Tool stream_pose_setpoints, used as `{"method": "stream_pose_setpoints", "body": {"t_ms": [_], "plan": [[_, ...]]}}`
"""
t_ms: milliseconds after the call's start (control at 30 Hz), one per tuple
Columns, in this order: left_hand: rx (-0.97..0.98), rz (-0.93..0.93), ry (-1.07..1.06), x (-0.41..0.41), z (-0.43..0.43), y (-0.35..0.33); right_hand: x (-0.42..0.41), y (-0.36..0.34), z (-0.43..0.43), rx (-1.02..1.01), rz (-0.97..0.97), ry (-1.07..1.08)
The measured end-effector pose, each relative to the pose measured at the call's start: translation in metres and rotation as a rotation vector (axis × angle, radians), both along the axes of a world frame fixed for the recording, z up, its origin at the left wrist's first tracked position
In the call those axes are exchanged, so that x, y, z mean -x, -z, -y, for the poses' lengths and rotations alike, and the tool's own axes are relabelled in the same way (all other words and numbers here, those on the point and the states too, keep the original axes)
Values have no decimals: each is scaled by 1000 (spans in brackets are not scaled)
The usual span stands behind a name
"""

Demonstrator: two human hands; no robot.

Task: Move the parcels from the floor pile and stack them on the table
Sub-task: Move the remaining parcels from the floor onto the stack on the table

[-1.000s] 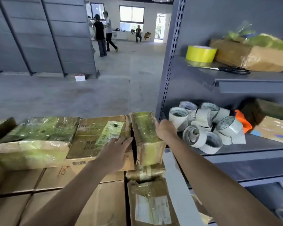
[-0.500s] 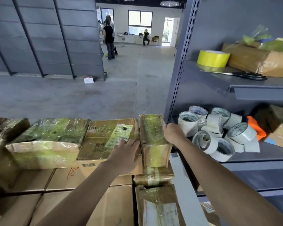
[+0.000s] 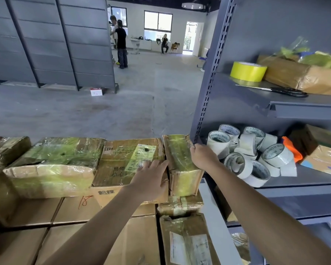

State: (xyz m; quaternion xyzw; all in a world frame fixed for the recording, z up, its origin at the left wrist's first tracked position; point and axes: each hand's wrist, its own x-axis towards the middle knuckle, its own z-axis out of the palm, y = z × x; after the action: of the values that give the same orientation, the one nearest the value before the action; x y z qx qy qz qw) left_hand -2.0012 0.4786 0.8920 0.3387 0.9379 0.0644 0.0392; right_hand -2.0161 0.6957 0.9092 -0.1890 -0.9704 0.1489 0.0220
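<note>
Stacked cartons (image 3: 75, 209) beside warehouse shelving (image 3: 304, 190): flat left hand (image 3: 151, 178) and curled right hand (image 3: 203, 157) clamp a narrow parcel (image 3: 181, 165) between them, apparently seating it before letting go.

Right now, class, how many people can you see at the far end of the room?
3. A person in a black top stands beside the partition; a second person stands behind, mostly hidden; a seated person is under the window. Others may be hidden.

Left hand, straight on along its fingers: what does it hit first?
The narrow parcel right of the labelled box; fingertips of the left hand seem to touch its side, depth unclear.
</note>
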Motion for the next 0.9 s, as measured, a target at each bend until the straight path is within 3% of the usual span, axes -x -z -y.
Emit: {"method": "stream_pose_setpoints", "body": {"t_ms": [333,633,900], "plan": [[-99,6,37,1,22,-13,-15,-20,48,-211,-110,-117],[-253,-34,-40,1,98,-20,-29,-20,150,-171,-259,-225],[-383,-123,-274,-39,181,-26,-53,-17,235,-102,-305,-411]]}}
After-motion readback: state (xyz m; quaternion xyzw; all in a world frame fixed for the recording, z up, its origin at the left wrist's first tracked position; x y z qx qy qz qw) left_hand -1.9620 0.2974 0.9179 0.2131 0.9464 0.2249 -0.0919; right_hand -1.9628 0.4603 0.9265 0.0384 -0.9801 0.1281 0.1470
